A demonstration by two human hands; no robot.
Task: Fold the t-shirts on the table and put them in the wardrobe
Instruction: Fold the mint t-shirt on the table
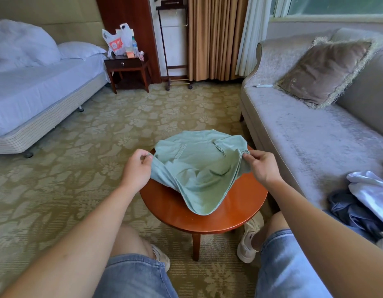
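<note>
The pale green cotton t-shirt (pixel 199 168) lies on the round reddish-brown wooden tabletop (pixel 246 201), directly in front of the seated person. It is partly folded. Its far portion rests flat and overhangs the far rim, and its near portion sags in a rounded fold onto the wood.

The left hand (pixel 137 168) is at the shirt's left edge. Its fingers (pixel 146 157) are curled and pinch the fabric, which is raised slightly off the tabletop. The right hand (pixel 261 166) is at the shirt's right edge. Its fingers (pixel 247 157) are likewise closed on a bunched layer of cloth. Both forearms reach in from the bottom of the view.

A grey upholstered sofa (pixel 293 136) stands just to the right of the table. On it are a brown fringed cushion (pixel 323 69) and, nearer the person, a crumpled white garment (pixel 371 190) beside a dark blue garment (pixel 354 211). A bed with white linen (pixel 36 89) stands at the left. Beyond it is a dark wooden nightstand (pixel 126 65) carrying a white plastic bag (pixel 117 41). The floor is covered with patterned beige carpet (pixel 89 147).
</note>
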